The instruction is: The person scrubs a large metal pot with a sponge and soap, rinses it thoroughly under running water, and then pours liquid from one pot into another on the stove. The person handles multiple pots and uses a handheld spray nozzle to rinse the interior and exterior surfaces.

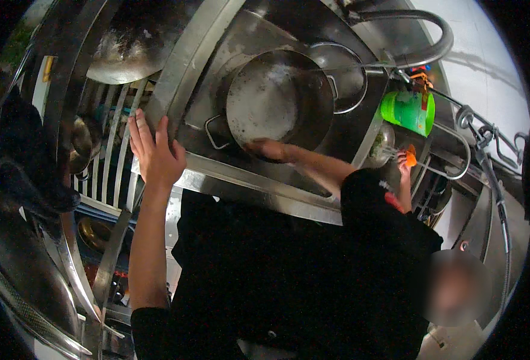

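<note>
My left hand (155,155) lies flat on the rim of a steel sink (247,186), fingers apart, holding nothing. In the sink sits a large round steel pan (277,96) with a loop handle. A co-worker in black leans in from the right. One of their hands (270,150) rests on the pan's near edge, the other (405,161) holds a small orange thing (410,156) over a glass bowl (380,147). My right hand does not show; dark clothing fills the lower middle.
A second steel bowl (346,75) sits behind the pan under a curved hose tap (424,51). A green plastic jug (408,111) stands at the right. At the left are a slatted rack (112,150) and hanging steel pans (130,48).
</note>
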Demonstrator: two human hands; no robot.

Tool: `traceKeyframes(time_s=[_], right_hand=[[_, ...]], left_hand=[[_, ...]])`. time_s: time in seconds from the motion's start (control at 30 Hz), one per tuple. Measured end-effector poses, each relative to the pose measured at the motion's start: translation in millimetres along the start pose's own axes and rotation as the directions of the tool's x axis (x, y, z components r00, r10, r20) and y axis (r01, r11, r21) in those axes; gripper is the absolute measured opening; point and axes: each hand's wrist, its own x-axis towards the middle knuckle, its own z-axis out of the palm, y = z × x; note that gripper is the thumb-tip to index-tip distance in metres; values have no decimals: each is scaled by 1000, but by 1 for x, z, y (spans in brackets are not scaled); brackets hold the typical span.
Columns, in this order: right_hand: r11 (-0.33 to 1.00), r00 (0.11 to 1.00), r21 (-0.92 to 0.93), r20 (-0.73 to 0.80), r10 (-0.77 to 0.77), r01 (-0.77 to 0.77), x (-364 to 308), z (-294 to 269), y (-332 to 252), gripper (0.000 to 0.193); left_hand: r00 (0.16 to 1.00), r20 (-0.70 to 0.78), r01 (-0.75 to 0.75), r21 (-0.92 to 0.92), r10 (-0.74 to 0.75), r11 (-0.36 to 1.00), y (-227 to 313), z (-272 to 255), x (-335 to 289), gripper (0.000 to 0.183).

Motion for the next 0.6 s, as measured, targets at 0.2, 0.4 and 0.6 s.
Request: traceKeyframes(time_s=[0.2, 0.4, 0.6], right_hand=[[739, 883, -634, -454, -116, -229, 32, -93, 141, 43], [892, 980, 452, -171, 105, -17, 52, 20, 26, 42], [919, 999, -394, 51, -14, 33, 6, -54, 71, 34]], left_hand=[[1000, -18, -19, -14, 19, 1000, -1, 0, -1, 53], [1000, 2, -6, -6, 6, 1000, -1, 0, 3, 51], [1000, 3, -13, -9, 13, 1000, 0, -1, 1, 52]])
